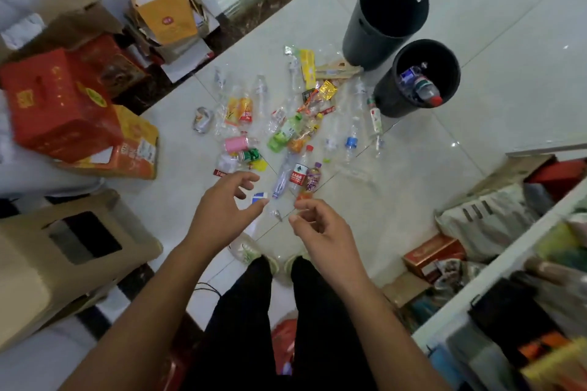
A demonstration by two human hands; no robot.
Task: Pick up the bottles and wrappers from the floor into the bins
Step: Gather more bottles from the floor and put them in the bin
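Observation:
Several plastic bottles and wrappers lie scattered on the white tiled floor, among them a red-labelled clear bottle (298, 172), a purple-capped bottle (313, 179) and a yellow wrapper (308, 68). Two black bins stand at the back right: the far bin (386, 14) looks empty, the near bin (419, 78) holds several bottles. My left hand (224, 209) hovers over the near edge of the pile, fingers apart, holding nothing. My right hand (319, 225) hangs beside it with fingers loosely curled and nothing in them. A small blue-and-white wrapper (259, 197) lies just past my left fingertips.
Red and orange cartons (63, 108) and a yellow paper bag (163, 6) crowd the left. A beige cardboard box (63, 251) sits at the near left. Shelving and boxes (508, 232) line the right. My shoes (251, 252) stand just behind the pile.

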